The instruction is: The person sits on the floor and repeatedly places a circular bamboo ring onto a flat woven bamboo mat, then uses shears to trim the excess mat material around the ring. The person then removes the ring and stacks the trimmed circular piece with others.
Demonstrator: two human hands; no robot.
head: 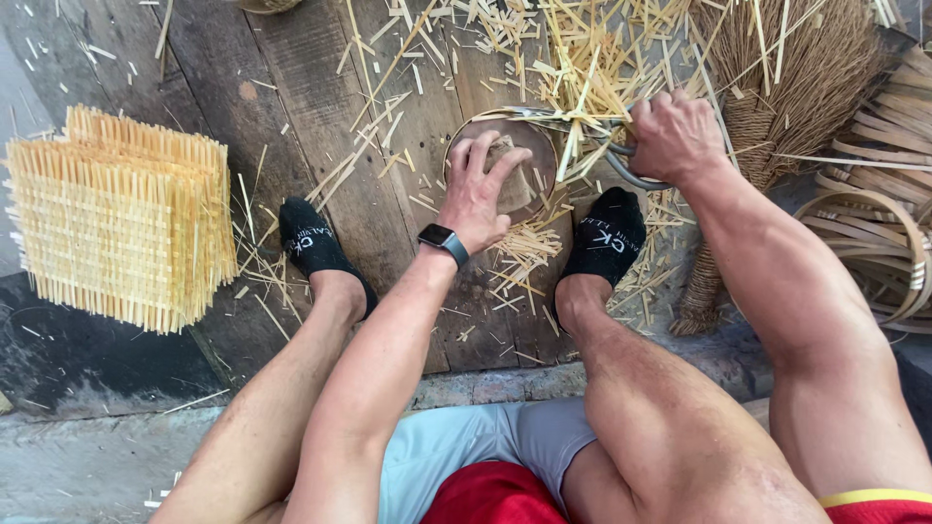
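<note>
My left hand [478, 186], with a dark watch on its wrist, presses down on a flat woven bamboo piece [515, 184] lying inside a round bamboo hoop [456, 146] on the wooden floor. Over at the hoop's right side, my right hand [672, 136] is closed around the grey metal handles of shears [631, 173]. Loose bamboo strips [592, 68] stick out around the hoop where the shears meet it. My two feet in black socks rest on either side of the hoop.
A stack of square woven bamboo mats [116, 218] sits at the left. A straw broom [777, 107] lies at the right, beside several coiled bamboo hoops [883, 223]. Cut bamboo slivers [524, 252] litter the planks [291, 87].
</note>
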